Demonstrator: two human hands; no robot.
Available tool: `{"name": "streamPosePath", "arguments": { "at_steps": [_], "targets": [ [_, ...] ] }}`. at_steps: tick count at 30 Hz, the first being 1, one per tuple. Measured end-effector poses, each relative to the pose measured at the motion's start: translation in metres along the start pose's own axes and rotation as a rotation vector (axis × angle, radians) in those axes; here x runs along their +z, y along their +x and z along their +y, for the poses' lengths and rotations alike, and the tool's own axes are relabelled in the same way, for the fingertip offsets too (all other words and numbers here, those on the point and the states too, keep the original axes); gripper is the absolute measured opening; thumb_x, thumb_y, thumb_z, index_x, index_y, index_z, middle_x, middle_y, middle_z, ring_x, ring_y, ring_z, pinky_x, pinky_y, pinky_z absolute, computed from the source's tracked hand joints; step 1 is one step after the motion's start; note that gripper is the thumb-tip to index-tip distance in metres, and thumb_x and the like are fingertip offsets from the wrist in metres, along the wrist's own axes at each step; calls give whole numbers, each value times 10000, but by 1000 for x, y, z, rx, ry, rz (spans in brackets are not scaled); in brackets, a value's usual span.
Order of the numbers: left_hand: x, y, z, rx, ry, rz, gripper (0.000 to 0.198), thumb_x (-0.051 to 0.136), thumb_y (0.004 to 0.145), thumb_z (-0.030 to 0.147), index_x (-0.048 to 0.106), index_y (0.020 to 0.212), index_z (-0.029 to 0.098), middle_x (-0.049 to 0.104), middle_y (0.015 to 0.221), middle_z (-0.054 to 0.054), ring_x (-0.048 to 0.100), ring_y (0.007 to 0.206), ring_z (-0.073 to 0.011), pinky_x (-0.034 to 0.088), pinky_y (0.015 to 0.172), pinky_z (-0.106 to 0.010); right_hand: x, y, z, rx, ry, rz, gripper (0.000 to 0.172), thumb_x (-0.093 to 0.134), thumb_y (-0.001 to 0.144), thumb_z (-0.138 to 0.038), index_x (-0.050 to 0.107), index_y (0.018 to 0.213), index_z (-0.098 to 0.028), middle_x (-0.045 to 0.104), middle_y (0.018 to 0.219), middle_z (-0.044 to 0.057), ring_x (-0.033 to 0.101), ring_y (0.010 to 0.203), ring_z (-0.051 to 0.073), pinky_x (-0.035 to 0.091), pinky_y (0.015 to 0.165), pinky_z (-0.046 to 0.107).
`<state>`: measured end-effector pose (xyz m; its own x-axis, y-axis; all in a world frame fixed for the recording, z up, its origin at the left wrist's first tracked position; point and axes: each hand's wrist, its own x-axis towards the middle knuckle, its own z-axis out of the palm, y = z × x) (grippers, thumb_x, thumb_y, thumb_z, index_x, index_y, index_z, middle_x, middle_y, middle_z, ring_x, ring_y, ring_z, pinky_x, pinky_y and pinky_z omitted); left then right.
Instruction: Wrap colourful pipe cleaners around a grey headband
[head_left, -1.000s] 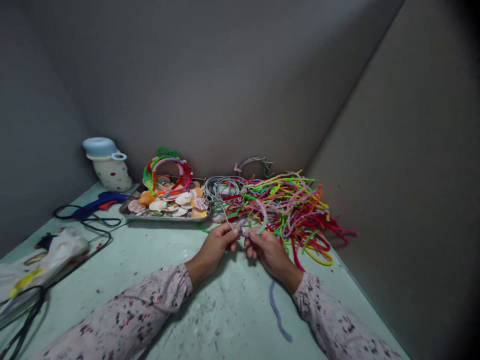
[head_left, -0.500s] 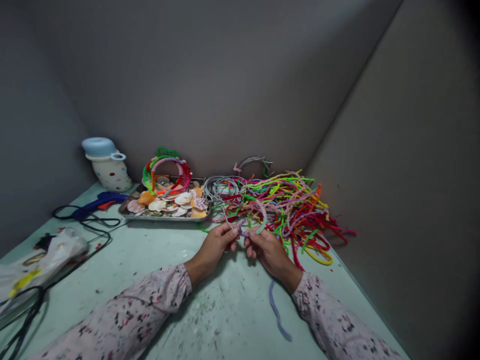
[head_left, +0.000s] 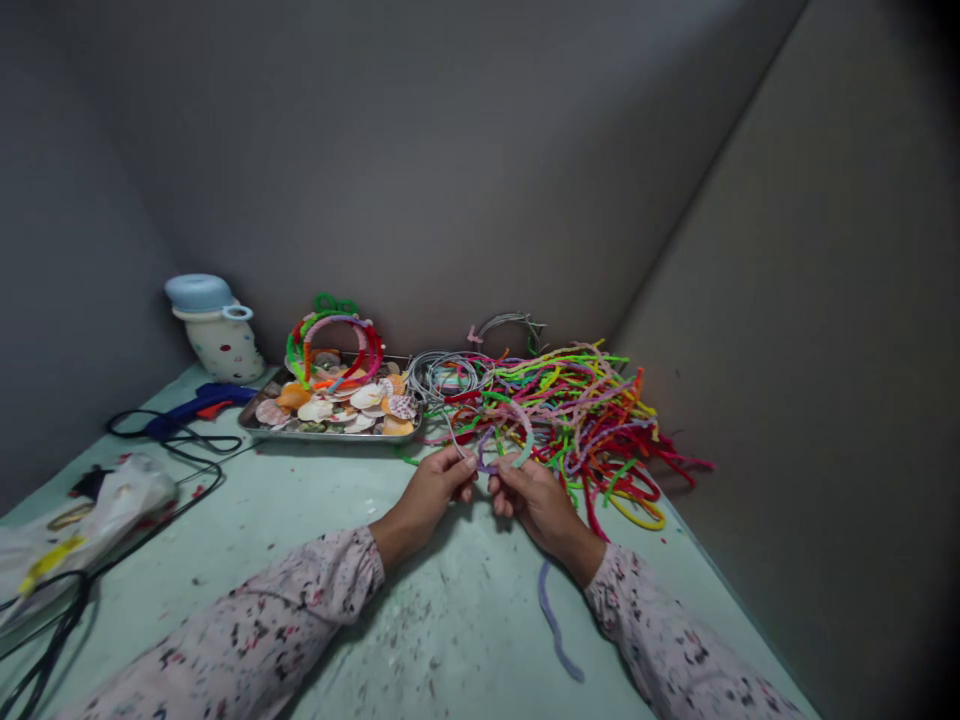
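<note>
A fuzzy lilac pipe cleaner (head_left: pixel 553 620) is pinched by both hands (head_left: pixel 439 487) (head_left: pixel 534 497) before the bright pipe-cleaner heap (head_left: pixel 570 415); its tail lies unwound.

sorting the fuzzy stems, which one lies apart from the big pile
The purple stem, trailing alone over the bare table below the right hand; all others lie heaped together in the pile.

this looks like a small craft corner with plain grey walls: a paint-stained green surface (head_left: pixel 300 520) carries a heap of pipe cleaners (head_left: pixel 577 410), a tray of shells (head_left: pixel 337 408) and a blue glue gun (head_left: pixel 196 404) near its back edge.
</note>
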<state>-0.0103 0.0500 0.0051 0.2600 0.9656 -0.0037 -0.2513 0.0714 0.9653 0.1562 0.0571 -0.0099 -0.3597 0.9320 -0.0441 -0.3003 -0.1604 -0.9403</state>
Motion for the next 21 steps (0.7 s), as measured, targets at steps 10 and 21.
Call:
{"name": "streamPosePath", "arguments": {
  "at_steps": [10,21],
  "targets": [
    [1,-1,2,18,14,4,299,635,787,414,559,696,139,502,608,20,406,502,-66,296,495,-214,1,-1,-1,11,-1,-2,300,681,775,-438,627,757,-143,635,680,8,559,484,66,389,423,167],
    [6,-3,5,17,67,46,228,645,765,362,581,749,144,516,637,24,443,499,-73,333,489,-212,-2,0,2,-54,103,87,262,704,770,-396,589,845,-172,628,681,-16,553,486,63,403,433,161]
  ]
}}
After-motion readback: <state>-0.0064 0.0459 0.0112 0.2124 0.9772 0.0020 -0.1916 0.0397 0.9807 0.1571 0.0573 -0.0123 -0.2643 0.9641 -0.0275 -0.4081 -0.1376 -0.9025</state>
